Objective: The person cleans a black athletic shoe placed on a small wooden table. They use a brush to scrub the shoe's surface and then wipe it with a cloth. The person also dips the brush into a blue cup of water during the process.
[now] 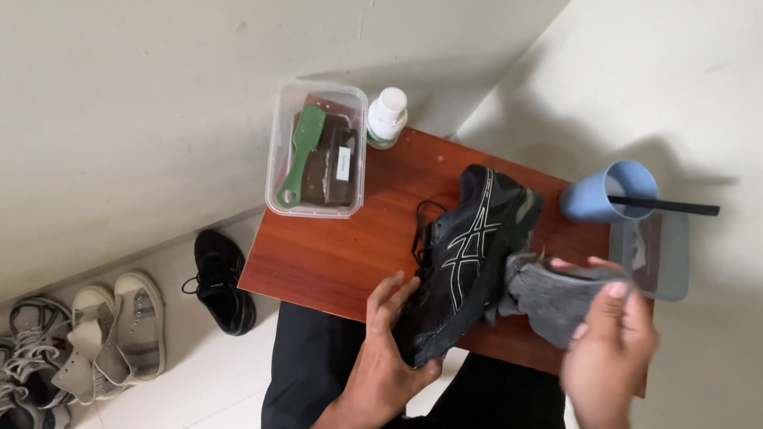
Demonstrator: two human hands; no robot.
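A black running shoe (464, 254) with pale stripes lies on its side on a small reddish wooden table (337, 258). My left hand (389, 347) grips the shoe at its near end by the sole. My right hand (608, 344) holds a crumpled grey cloth (551, 298) pressed against the shoe's right side. Black laces hang loose at the shoe's left.
A clear plastic box (319, 149) with a green-handled brush sits at the table's far left, a white bottle (387, 115) behind it. A blue cup (609, 191) holding a dark stick and a grey tray (663, 254) stand at the right. Several shoes (95, 335) lie on the floor at left.
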